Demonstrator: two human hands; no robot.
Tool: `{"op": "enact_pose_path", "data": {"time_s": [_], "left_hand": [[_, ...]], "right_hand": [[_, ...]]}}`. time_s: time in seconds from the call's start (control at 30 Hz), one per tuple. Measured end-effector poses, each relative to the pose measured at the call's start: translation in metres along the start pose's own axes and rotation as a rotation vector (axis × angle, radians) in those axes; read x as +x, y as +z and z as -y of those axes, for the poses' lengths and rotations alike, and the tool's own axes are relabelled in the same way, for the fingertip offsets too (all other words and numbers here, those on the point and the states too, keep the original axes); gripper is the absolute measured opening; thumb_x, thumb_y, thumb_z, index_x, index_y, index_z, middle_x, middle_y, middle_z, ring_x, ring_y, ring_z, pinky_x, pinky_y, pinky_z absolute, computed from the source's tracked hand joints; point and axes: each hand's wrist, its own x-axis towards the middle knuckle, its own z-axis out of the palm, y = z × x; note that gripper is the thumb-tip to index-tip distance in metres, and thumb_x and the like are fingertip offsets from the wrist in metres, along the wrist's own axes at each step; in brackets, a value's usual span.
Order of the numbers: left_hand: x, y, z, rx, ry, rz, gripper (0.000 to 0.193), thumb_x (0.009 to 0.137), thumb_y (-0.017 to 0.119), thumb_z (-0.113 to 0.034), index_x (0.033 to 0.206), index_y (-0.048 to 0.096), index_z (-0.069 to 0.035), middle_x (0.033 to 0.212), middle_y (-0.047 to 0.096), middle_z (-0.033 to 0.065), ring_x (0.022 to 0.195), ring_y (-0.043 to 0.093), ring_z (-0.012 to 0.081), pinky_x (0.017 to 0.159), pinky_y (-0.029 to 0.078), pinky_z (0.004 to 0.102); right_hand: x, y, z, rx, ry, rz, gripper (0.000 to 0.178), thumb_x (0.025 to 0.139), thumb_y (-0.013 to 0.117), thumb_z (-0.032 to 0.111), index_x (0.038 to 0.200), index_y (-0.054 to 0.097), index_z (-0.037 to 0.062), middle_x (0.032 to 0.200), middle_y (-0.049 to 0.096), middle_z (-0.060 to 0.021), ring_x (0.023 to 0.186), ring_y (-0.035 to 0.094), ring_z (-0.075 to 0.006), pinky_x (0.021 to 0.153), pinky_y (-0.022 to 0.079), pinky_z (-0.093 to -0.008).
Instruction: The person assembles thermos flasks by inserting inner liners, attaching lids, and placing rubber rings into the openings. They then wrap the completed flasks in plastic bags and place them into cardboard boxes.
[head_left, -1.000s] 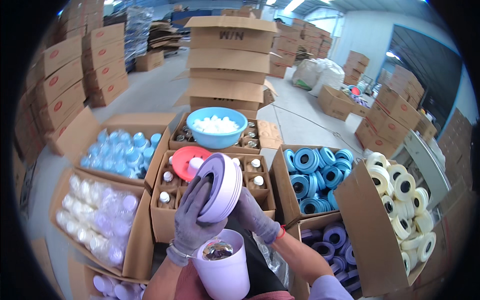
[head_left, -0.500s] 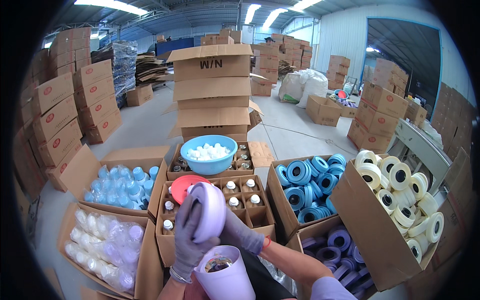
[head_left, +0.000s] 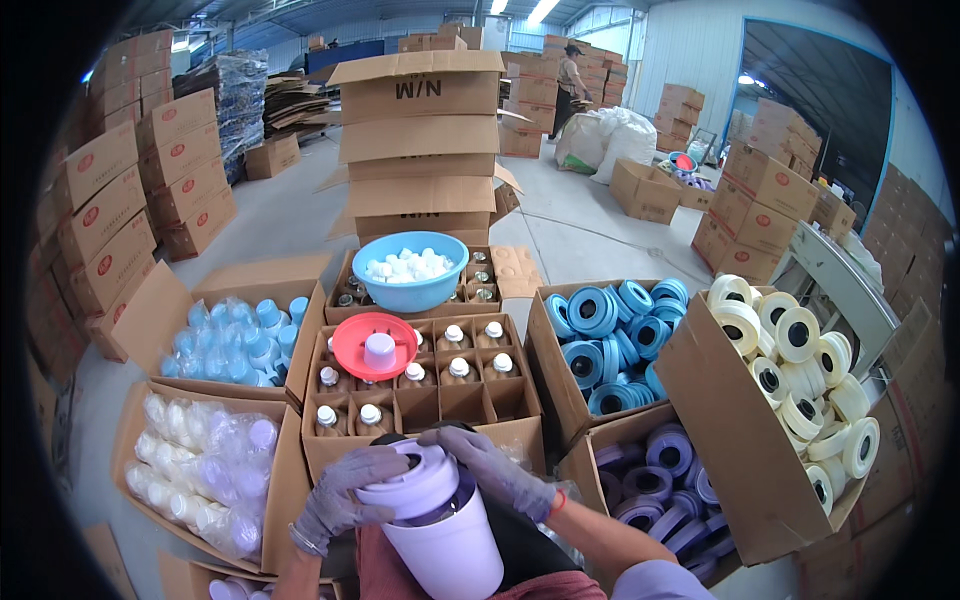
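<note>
A lavender ring-shaped collar [head_left: 420, 482] sits tilted over the mouth of a lavender thermos body [head_left: 448, 550], which stands between my legs. A dark gap shows under the collar's right side. My gloved left hand [head_left: 345, 490] holds the collar from the left, thumb low on its side and fingers over the top. From the right, my gloved right hand [head_left: 490, 465] grips the collar's far right edge with its fingertips. Ahead, a red dish [head_left: 347, 340] with a lavender cup [head_left: 380, 350] standing in it rests on a divided carton [head_left: 517, 395] of white-capped bottles [head_left: 459, 370].
Behind the dish is a blue basin [head_left: 410, 295] of white caps. Cartons at left hold bagged blue cups [head_left: 262, 345] and white and lavender cups [head_left: 190, 475]. At right are blue rings [head_left: 590, 365], cream rings [head_left: 797, 335] and purple rings [head_left: 668, 450]. A person [head_left: 570, 85] stands far back.
My hands have lowered the collar from in front of the divided carton onto the thermos body's mouth. The red dish is now uncovered. A person in the background has come into fuller view.
</note>
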Motion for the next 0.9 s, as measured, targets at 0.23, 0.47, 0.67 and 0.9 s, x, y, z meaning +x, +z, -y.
{"op": "enact_pose_path", "data": {"time_s": [0.23,0.47,0.67,0.9], "left_hand": [[0.005,0.014,0.004,-0.116,0.089,0.092,0.061,0.068,0.085,-0.033,0.121,0.069,-0.006,0.126,0.064,0.0135,0.123,0.057,0.0317,0.107,0.041,0.0434],[-0.016,0.036,-0.049,0.198,-0.128,-0.193,0.045,0.095,0.059,-0.042,0.118,0.064,-0.004,0.123,0.062,0.0184,0.111,0.062,0.0342,0.096,0.049,0.0412],[-0.003,0.087,0.042,-0.765,-0.181,-0.452,0.031,0.098,0.054,-0.015,0.123,0.052,0.003,0.118,0.064,0.0106,0.104,0.064,0.0191,0.088,0.052,0.0311],[-0.045,0.15,0.065,-0.147,0.061,-0.142,0.044,0.096,0.063,-0.023,0.136,0.056,-0.006,0.142,0.05,0.0148,0.135,0.045,0.0281,0.114,0.034,0.0375]], "right_hand": [[-0.021,0.013,-0.031,-0.396,-0.336,-0.314,0.033,0.102,0.038,0.013,0.111,0.065,-0.0019,0.124,0.06,-0.0178,0.121,0.055,-0.026,0.106,0.04,-0.0334],[0.023,0.005,-0.056,0.082,-0.208,0.078,0.033,0.102,0.04,0.019,0.109,0.065,-0.0011,0.132,0.059,-0.0175,0.124,0.053,-0.0224,0.108,0.038,-0.0336],[-0.074,0.009,0.018,-0.804,-0.761,0.034,0.036,0.097,0.052,0.031,0.119,0.063,0.0043,0.126,0.06,-0.015,0.124,0.054,-0.0289,0.112,0.033,-0.0456],[-0.155,0.001,0.046,-1.237,-0.332,-0.406,0.047,0.083,0.071,0.044,0.115,0.067,0.0105,0.089,0.067,-0.0153,0.086,0.067,-0.0325,0.08,0.052,-0.0434]]}}
